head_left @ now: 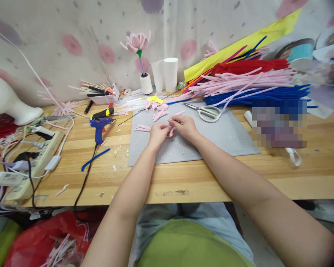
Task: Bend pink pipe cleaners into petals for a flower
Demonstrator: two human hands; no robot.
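Since both hands meet over the grey mat point(211, 141), my left hand point(158, 134) and right hand point(185, 126) each keep a closed grip on the pink petal piece point(171, 130), steadying it mid-counter.

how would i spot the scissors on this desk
Find the grey cutting mat in the middle of the wooden table. The scissors lie at its far edge, just beyond the hands, before the pipe cleaner pile. Only they have pale looped handles and metal blades.
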